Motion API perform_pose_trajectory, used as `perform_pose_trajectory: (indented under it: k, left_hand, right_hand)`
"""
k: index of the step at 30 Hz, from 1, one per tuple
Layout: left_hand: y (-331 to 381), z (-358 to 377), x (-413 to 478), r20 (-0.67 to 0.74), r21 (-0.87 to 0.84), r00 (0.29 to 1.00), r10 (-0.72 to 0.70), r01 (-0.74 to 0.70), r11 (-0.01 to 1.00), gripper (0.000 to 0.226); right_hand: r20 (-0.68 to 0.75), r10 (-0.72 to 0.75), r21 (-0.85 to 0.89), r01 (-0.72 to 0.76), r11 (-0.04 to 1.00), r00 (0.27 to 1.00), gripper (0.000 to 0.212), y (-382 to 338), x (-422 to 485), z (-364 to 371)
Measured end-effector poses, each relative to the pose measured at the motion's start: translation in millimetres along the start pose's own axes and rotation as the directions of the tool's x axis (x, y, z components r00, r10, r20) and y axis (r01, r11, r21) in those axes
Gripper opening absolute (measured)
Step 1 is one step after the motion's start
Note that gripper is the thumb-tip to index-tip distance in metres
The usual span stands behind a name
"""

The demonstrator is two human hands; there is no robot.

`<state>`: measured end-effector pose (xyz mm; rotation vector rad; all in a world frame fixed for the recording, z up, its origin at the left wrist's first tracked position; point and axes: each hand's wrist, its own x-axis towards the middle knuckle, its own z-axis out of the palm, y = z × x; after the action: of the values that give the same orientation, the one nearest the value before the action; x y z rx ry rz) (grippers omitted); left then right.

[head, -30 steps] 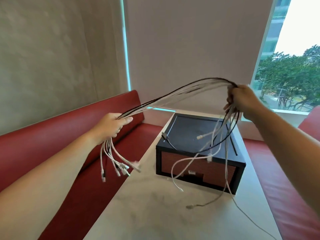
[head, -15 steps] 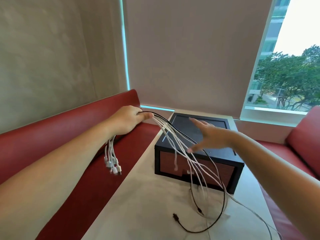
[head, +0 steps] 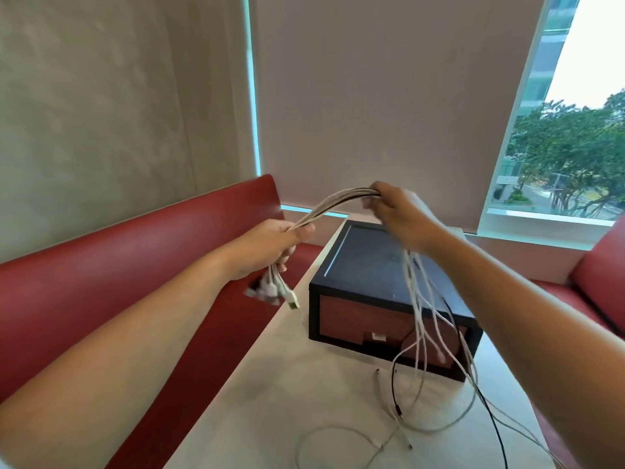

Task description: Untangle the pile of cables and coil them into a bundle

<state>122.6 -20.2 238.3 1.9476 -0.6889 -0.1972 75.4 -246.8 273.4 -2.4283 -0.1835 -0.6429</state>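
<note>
Left hand (head: 270, 243): fingers (head: 302, 230) curled tight round a bundle of thin white cables (head: 333, 202), thumb on top. A dark strand shows among the white.

Right hand (head: 402, 214): fingers (head: 376, 197) closed over the same bundle further along, back of the hand up, slightly blurred.

Both hands are in the air above the counter, the left lower than the right. The bundle arches up between them as one gathered run.

Below the left fist hangs a short cluster of white plug ends (head: 275, 292), blurred, over the line where seat meets counter. From under the right hand the long loose tails (head: 419, 309) drop in front of a black box with a reddish-brown front panel (head: 365, 262), spreading apart as they fall. Their lower lengths lie in slack loops on the pale stone-look counter (head: 257, 411), right of centre and just in front of the box. One thin black cable (head: 494, 426) runs among them toward the near edge.

The box stands on the far part of the counter, beneath the right hand.

A red padded seat (head: 135, 272) runs along the left side of the counter, and more red padding shows at far right. Behind are a grey plaster wall (head: 118, 96), a drawn pale roller blind (head: 372, 96) and a strip of window (head: 575, 147) with trees and buildings outside.
</note>
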Motion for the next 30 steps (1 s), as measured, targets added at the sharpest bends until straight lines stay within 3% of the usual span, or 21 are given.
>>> perform_pose_trajectory:
  k: [4, 9, 14, 19, 21, 24, 27, 30]
  left_hand:
    - [-11, -1, -8, 0.089, -0.069, 0.994, -0.058, 0.065, 0.996, 0.038]
    - [2, 8, -10, 0.136, -0.291, 0.984, -0.116, 0.151, 0.945, 0.045]
    - [1, 4, -10, 0.091, -0.373, 0.991, -0.099, 0.126, 0.919, 0.038]
    - [10, 11, -10, 0.13, -0.438, 0.988, -0.088, 0.137, 0.889, 0.035]
    - [14, 14, -8, 0.115, -0.399, 0.99, -0.08, 0.12, 0.909, 0.035]
    - [18, 23, -6, 0.128, -0.367, 0.989, -0.071, 0.114, 0.923, 0.036]
    - [22, 32, -7, 0.171, -0.391, 0.984, -0.05, 0.114, 0.913, 0.035]
    - [22, 34, -10, 0.162, -0.467, 0.985, -0.062, 0.132, 0.874, 0.034]
  right_hand:
    - [0.009, 0.08, 0.013, -0.08, 0.997, 0.997, 0.015, 19, 1, -16]
    - [0.013, 0.133, 0.111, -0.134, 0.985, 0.991, 0.019, 35, 2, -11]
    - [0.163, 0.195, 0.069, -0.208, 0.976, 0.967, 0.026, 58, -15, 10]
    - [0.189, 0.262, 0.066, -0.278, 0.958, 0.947, 0.019, 62, -20, 30]
    - [0.184, 0.156, 0.002, -0.159, 0.987, 0.97, 0.041, 50, -22, 32]
    - [0.115, -0.154, -0.135, 0.168, 0.976, 0.981, 0.078, 23, -24, 32]
    - [0.143, -0.296, -0.342, 0.328, 0.881, 0.944, 0.08, 0, -22, 35]
    - [0.035, -0.342, -0.231, 0.34, 0.911, 0.939, 0.068, -6, -31, 40]
